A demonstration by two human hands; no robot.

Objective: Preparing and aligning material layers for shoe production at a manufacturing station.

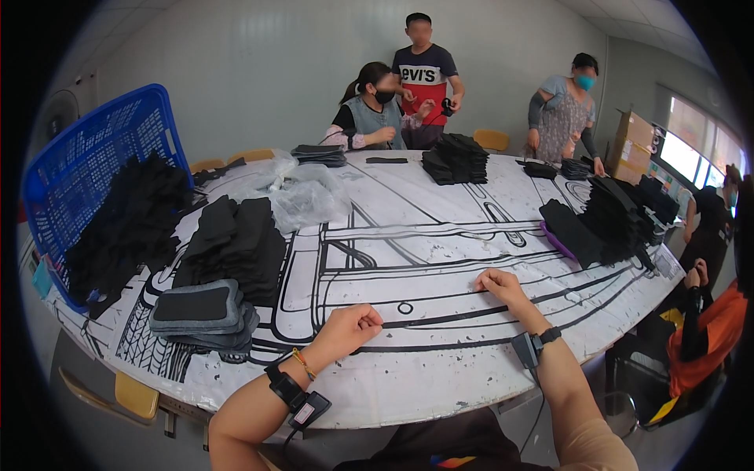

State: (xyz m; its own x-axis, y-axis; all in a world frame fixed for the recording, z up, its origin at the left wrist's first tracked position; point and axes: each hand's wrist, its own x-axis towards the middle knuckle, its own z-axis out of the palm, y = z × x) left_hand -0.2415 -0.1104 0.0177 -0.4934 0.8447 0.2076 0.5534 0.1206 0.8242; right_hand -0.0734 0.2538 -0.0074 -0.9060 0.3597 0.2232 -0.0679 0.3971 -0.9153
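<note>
My left hand (345, 331) is over the table's near side with its fingers curled in, and nothing shows in it. Farther right, my right hand (503, 286) is loosely closed above the bare tabletop, also holding nothing that I can see. Both wrists wear dark straps with small boxes. Nearest to my left hand is a stack of grey-edged black fabric pads (200, 308). Behind that stands a taller pile of folded black cloth pieces (236, 243).
The white table (455, 361) bears black line drawings. At left, a blue basket (169, 118) leans, full of black cloth. Clear plastic bags (302, 192) lie beyond. More black piles (455, 161) stand far and right (609, 220). Several people are around the table; a yellow chair (136, 395) stands at lower left.
</note>
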